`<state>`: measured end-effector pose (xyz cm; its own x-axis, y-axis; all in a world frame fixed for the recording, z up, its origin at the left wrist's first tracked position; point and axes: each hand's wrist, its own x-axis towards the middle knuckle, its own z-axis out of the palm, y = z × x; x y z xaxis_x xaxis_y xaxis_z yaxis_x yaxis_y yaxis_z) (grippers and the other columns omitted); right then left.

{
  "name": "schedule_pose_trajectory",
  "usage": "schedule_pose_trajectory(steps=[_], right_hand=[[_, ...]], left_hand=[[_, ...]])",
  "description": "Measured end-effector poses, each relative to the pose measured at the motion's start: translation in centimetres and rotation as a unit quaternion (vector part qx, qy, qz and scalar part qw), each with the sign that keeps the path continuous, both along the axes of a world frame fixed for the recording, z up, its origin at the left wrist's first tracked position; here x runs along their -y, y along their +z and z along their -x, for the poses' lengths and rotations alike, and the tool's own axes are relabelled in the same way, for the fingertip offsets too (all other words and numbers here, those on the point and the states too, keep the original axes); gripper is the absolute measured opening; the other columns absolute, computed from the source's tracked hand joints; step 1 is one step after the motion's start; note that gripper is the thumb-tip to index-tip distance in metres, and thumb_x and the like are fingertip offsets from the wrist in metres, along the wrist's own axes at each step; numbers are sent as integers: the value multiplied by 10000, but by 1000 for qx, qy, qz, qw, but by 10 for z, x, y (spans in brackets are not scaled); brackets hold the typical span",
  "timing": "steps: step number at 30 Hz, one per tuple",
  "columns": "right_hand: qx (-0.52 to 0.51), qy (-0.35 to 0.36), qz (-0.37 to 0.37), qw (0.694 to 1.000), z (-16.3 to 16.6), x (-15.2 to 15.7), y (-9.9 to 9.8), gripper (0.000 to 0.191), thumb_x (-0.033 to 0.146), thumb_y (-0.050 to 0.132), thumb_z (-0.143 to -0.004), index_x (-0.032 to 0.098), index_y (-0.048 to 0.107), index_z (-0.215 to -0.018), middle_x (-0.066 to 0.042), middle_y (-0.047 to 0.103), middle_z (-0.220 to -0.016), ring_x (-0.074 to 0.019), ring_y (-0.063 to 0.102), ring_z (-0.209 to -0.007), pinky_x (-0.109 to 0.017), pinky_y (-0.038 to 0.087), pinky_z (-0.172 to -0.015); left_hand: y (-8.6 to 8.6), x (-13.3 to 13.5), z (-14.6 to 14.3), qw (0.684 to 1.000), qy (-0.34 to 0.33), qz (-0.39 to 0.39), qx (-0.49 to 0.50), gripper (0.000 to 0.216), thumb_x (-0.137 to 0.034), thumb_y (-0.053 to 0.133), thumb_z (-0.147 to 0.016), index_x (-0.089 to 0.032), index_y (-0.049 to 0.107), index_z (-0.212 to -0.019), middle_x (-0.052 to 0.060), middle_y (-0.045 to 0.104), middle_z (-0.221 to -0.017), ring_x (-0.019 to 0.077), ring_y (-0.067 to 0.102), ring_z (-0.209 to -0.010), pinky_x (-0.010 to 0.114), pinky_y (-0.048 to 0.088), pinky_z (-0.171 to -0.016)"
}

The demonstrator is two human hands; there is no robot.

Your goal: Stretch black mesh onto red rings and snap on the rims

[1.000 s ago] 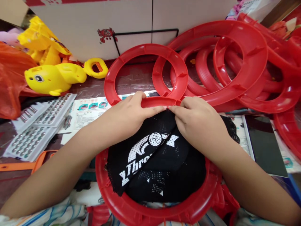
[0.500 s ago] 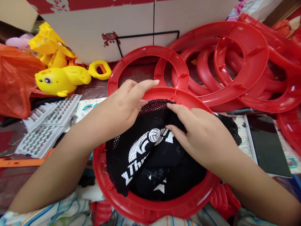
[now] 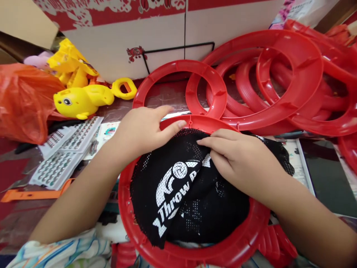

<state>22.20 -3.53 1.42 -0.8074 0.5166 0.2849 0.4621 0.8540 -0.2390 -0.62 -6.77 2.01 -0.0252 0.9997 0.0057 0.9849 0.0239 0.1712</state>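
Black mesh cloth (image 3: 178, 193) with white print, including "Throw" and a ball shape, lies folded across a red plastic ring (image 3: 126, 208). At the ring's far left, my left hand (image 3: 143, 128) has its thumb stretched over the rim beside the cloth's edge, apart from the fingers. My right hand (image 3: 240, 160) rests on the right part of the cloth. Its fingers are bent together with the cloth at their tips, and its thumb is partly hidden.
Several red rings (image 3: 304, 74) are heaped behind and to the right. A dark tablet-like panel (image 3: 329, 171) lies at right. On the left are a yellow toy (image 3: 83, 100), clear trays of small metal balls (image 3: 55, 167), an orange strap (image 3: 33, 195) and an orange bag (image 3: 25, 104).
My left thumb has stretched out toward the ring's far rim. My right fingers have drawn closer together, and more of the print shows. The whole view has shifted slightly.
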Motion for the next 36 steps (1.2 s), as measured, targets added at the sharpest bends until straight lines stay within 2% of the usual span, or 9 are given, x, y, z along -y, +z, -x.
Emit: schedule_pose_trajectory(steps=[2, 6, 11, 14, 17, 22, 28, 31, 36], right_hand=[[4, -5, -18, 1000, 1, 0, -2, 366, 103, 419, -906, 133, 752, -1055, -73, 742, -951, -240, 714, -798, -341, 533, -658], [-9, -3, -24, 1000, 1, -2, -3, 356, 82, 427, -898, 118, 746, -1053, -80, 731, -933, -218, 703, -772, -319, 534, -649], [-55, 15, 12, 998, 3, -2, -1, 341, 55, 423, -902, 112, 733, -1031, -67, 726, -946, -156, 683, -827, -258, 533, -735], [-79, 33, 33, 996, 5, 1, 2, 311, 48, 446, -882, 102, 726, -1007, -67, 714, -905, -149, 664, -815, -253, 527, -732], [-91, 41, 48, 994, 8, 4, 3, 244, 62, 511, -863, 70, 718, -992, -74, 699, -878, -138, 642, -761, -244, 519, -685], [-102, 36, -8, 994, 13, 10, -2, 203, 161, 540, -965, 68, 720, -954, -62, 684, -836, -129, 630, -748, -239, 515, -706], [-50, 21, -127, 990, 13, 7, -6, 348, 193, 416, -1018, 77, 743, -992, -59, 608, -732, -147, 522, -651, -271, 444, -592], [-47, 21, -181, 982, 13, 3, -7, 326, 169, 431, -1002, 69, 741, -1020, -55, 576, -709, -153, 473, -641, -276, 420, -590], [-46, 19, -189, 981, 14, 2, -8, 309, 141, 442, -981, 54, 729, -1053, -66, 579, -742, -170, 493, -677, -293, 446, -634]], left_hand=[[-7, -5, 1, 999, -28, 6, -24, 696, -688, 328, -922, -174, 629, -1281, 137, 731, -988, 374, 669, -956, 469, 496, -813], [-11, -7, 7, 994, -107, 29, -2, 567, -639, 480, -885, -126, 700, -986, 161, 714, -1004, 370, 630, -1043, 478, 505, -901], [-6, 0, 8, 981, -110, -9, 159, 702, -580, 579, -880, -163, 494, -1438, 112, 548, -1479, 284, 544, -1319, 408, 439, -1103], [-3, 1, 6, 985, -103, -29, 137, 557, -595, 446, -940, -175, 660, -1238, 105, 678, -1300, 301, 629, -1191, 435, 491, -1027], [-4, 1, 6, 992, -85, -20, 93, 425, -503, 487, -926, -159, 714, -1027, 120, 725, -1133, 315, 668, -1058, 443, 528, -927], [-1, 8, -1, 975, -81, -52, 199, 401, -257, 526, -910, -201, 590, -1303, 55, 697, -1247, 221, 663, -1096, 339, 521, -921], [6, 11, -8, 955, -74, -39, 285, 110, -284, 638, -863, -216, 721, -887, -18, 737, -963, 164, 659, -926, 284, 487, -835], [7, 10, -7, 949, -62, -28, 306, 59, -266, 679, -825, -219, 711, -844, -28, 724, -949, 156, 642, -909, 284, 467, -820], [6, 10, -8, 940, -28, -23, 338, 107, -290, 649, -852, -201, 665, -795, -30, 673, -832, 143, 595, -796, 279, 425, -705]])
